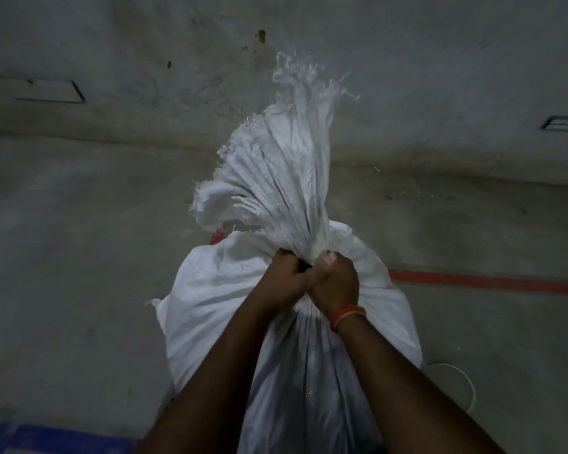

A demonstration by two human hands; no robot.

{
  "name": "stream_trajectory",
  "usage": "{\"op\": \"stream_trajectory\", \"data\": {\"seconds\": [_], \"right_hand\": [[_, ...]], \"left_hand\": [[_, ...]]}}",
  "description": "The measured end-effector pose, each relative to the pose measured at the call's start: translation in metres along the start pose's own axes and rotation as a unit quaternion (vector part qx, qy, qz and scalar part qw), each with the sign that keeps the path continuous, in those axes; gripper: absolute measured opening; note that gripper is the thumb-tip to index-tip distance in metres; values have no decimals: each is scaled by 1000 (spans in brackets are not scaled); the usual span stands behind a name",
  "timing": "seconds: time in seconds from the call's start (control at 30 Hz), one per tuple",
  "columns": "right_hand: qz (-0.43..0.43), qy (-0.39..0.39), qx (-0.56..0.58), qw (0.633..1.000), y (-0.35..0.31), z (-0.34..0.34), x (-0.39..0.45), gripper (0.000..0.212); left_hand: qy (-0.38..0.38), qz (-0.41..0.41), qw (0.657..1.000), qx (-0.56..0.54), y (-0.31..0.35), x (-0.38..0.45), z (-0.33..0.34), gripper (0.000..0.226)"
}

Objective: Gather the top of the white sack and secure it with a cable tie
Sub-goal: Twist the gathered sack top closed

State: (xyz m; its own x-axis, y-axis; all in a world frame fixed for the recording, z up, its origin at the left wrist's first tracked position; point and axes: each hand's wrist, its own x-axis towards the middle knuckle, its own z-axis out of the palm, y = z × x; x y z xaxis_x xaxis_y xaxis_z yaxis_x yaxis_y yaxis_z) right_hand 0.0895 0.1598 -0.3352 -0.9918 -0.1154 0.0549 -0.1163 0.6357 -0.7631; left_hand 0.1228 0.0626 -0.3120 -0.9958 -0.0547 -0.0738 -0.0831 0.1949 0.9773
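Both hands, the left hand (284, 276) and right hand (336, 280), are pressing together and clenching the gathered neck of the white sack (276, 322), which is standing on the concrete floor (79, 257), frayed top fanning upward.

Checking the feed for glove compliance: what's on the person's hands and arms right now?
No gloves and no sleeves in view: both forearms are bare. The left hand wears nothing. The right hand has an orange band around its wrist. No watch or rings are visible.
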Motion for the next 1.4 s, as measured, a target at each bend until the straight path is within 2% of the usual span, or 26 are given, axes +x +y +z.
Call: {"op": "stream_trajectory", "data": {"seconds": [0.03,0.1,0.17,0.2,0.3,0.37,0.43,0.53,0.6,0.67,0.73,0.8,0.9,0.97,1.03,1.13,1.4], "right_hand": [[19,-31,2,999,-1,3,5,14],[45,-89,11,995,0,10,17,12],[66,-128,23,989,4,16,31,27],[75,-144,35,986,7,17,36,32],[68,-168,47,982,11,13,41,23],[50,-167,66,982,9,8,42,19],[47,-174,112,977,11,9,39,30],[38,-184,201,961,20,14,31,49],[27,-209,268,940,27,13,27,55],[22,-228,286,930,29,7,25,63],[10,-239,260,936,29,0,21,67],[-20,-209,193,958,30,-3,18,66],[-67,-39,32,996,40,-8,15,61],[-77,11,11,997,50,-10,13,59],[-102,-26,-26,994,58,1,8,57],[-128,-56,-142,980,57,24,-7,48],[-124,-76,-93,985,53,24,-14,64]], "left_hand": [[-9,20,999,30,3,-3,-5,61],[-37,32,980,191,-6,-3,-22,86],[-118,24,912,392,-24,-4,-40,102],[-144,20,893,427,-33,-4,-45,109],[-127,9,903,411,-50,-1,-37,123],[-66,40,919,387,-52,0,-25,126],[14,66,934,351,-58,1,-14,128],[127,115,927,335,-66,0,8,122],[157,115,924,330,-71,1,14,117],[174,103,927,315,-72,4,16,94],[198,96,932,288,-69,5,18,65],[224,94,941,235,-64,6,19,51],[223,88,955,176,-66,8,17,44],[224,71,960,154,-69,9,16,44],[231,59,962,131,-72,10,17,40],[248,50,957,141,-80,12,17,42],[295,11,936,189,-82,19,26,55]]}}
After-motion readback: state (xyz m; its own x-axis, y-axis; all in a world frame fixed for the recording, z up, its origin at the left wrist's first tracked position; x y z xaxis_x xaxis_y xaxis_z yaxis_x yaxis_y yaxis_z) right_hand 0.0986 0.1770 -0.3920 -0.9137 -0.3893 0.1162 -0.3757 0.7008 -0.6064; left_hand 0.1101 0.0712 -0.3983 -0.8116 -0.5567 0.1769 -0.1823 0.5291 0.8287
